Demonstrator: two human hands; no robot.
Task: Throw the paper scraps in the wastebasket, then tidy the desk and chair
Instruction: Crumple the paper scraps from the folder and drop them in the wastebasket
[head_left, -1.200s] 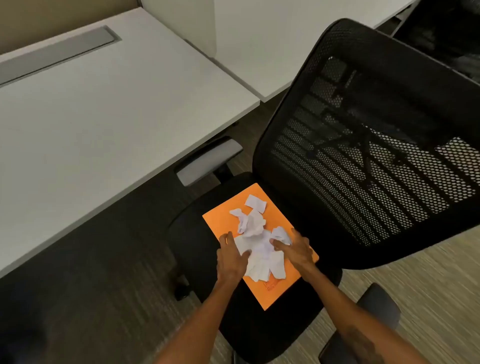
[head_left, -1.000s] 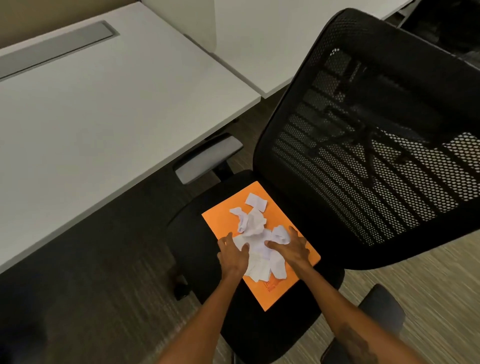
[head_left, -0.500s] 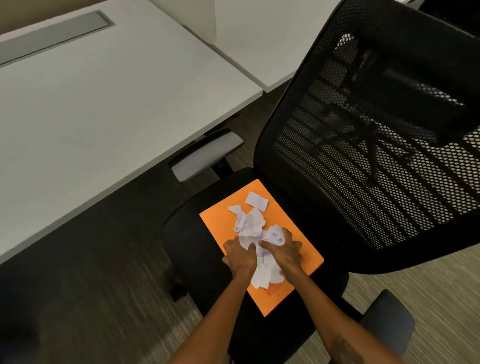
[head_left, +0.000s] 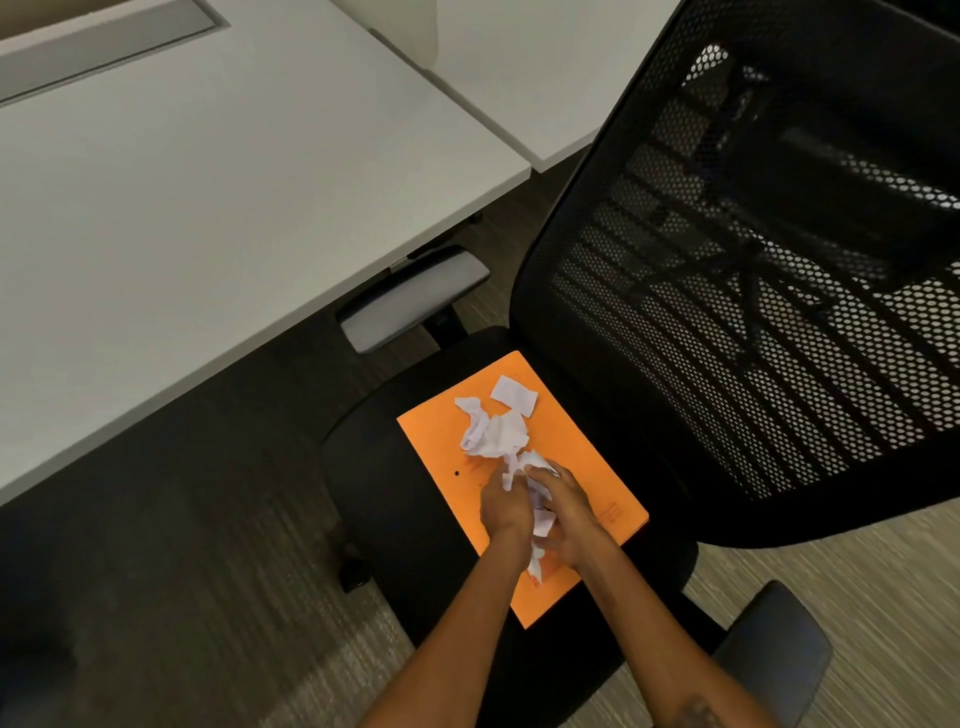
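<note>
— What is on the chair (head_left: 415, 499)?

— An orange folder (head_left: 582, 457) lies flat on the black seat, with white paper scraps (head_left: 493, 434) heaped on it and one flat piece (head_left: 514, 395) just beside the heap, nearer the mesh backrest (head_left: 753, 312).

— And the hands?

— The left hand (head_left: 506, 512) and right hand (head_left: 569, 512) are pressed close together over the folder, both closed around crumpled scraps bunched between them. A white desk (head_left: 208, 182) stands to the left, a grey armrest (head_left: 410, 301) tucked under its edge
</note>
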